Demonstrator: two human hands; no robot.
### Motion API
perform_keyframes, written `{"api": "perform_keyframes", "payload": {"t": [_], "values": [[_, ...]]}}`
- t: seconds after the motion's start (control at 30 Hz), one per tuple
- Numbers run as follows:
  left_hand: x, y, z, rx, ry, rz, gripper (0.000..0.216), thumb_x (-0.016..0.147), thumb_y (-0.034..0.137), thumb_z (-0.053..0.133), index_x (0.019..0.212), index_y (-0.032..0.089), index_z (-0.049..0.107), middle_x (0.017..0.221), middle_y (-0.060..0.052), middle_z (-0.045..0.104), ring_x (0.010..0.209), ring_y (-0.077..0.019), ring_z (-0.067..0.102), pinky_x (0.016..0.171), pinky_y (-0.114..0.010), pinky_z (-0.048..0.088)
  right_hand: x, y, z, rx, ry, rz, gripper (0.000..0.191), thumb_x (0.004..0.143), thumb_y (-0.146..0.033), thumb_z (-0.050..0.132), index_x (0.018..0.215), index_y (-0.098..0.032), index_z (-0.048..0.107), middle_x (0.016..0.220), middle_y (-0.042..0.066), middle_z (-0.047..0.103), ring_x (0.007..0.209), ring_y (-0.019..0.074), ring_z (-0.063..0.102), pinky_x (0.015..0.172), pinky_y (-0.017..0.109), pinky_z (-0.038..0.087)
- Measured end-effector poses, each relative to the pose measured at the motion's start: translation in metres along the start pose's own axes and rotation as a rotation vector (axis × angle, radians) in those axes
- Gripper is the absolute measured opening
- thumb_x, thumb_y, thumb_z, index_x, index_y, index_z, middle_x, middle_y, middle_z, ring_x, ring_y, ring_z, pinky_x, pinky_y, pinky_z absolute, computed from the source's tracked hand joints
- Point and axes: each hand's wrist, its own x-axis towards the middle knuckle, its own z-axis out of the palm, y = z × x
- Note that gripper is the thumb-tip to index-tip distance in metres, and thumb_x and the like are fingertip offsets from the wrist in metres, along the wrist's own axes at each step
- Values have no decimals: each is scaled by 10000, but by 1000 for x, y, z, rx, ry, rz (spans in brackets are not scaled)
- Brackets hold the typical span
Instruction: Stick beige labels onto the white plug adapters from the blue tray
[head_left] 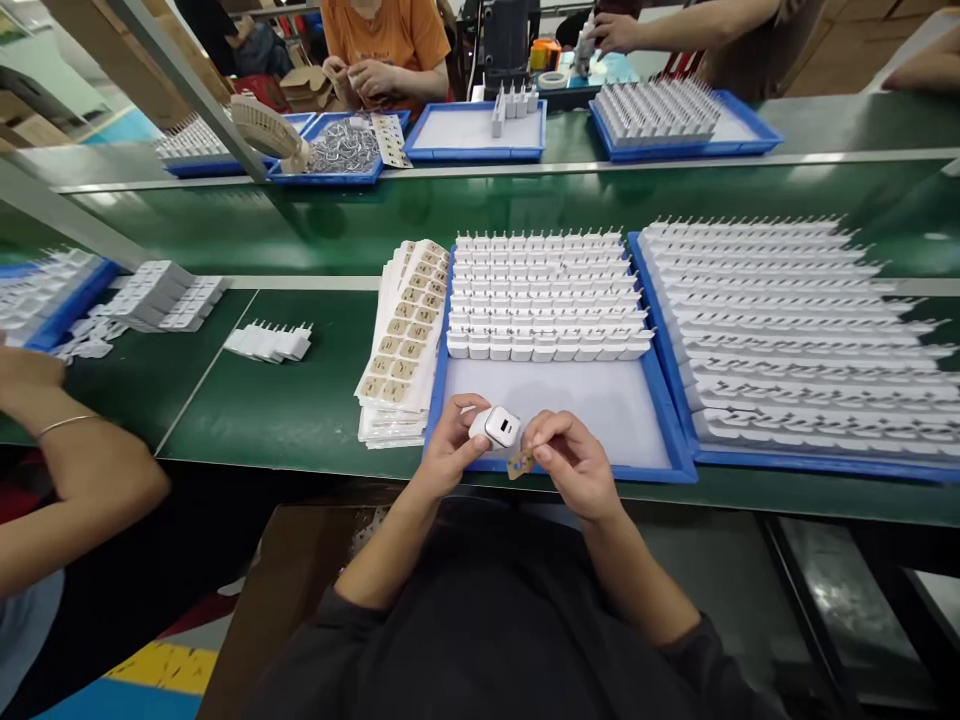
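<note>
Between its thumb and fingers my left hand (452,443) grips a white USB charger (496,427), its end with the dark port facing right. A small tan sticker (520,463) with cut-outs is pinched by my right hand (571,460), just right of the charger and apart from it. Both hands are over the front edge of a blue-rimmed tray (671,425). Rows of white chargers (551,300) with pins up fill the tray's back part. Left of the tray lies a stack of sticker sheets (405,335) with tan labels.
A second blue tray (825,462) of white plug parts stands at right. Several white plugs (270,342) lie on the green bench at left, near a co-worker's arm (90,480). Across the bench are more trays, a beige fan (266,130) and a person in orange (386,50).
</note>
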Motion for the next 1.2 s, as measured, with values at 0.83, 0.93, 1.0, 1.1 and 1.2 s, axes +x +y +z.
{"api": "perform_keyframes", "payload": {"t": [0.83,0.93,1.0,1.1,1.2], "values": [[-5,-7,12,415,122,248,460,844,297,838,1237,216,611,1313,-137,731,1256,-244,694,1096,-405,550,2,-1,-6,-153,203,166,163,931,-390,735,935,-237,677,870,24,641,734,157,604,654,300,534],[-6,-6,14,523,92,310,420,842,297,839,1192,203,626,1270,-143,750,1214,-253,716,1049,-415,579,5,-3,-12,-230,246,192,169,924,-396,742,935,-236,688,879,18,654,698,142,594,647,293,536],[-5,-5,14,556,77,368,421,838,285,843,1192,202,631,1253,-138,756,1198,-250,724,1026,-407,590,7,-4,-12,-260,231,220,175,917,-397,747,922,-231,692,853,13,656,661,132,583,613,282,535],[-3,-5,13,557,69,411,432,837,264,843,1207,204,629,1249,-132,757,1194,-240,726,1020,-395,593,8,-4,-9,-272,221,245,182,911,-396,752,905,-226,690,800,3,647,627,121,571,590,272,546],[-3,-5,13,562,79,395,413,847,283,833,1198,201,630,1242,-134,759,1188,-246,729,1015,-403,597,8,-2,-6,-279,230,253,206,911,-421,749,905,-224,688,803,6,653,632,124,579,591,276,559]]}}
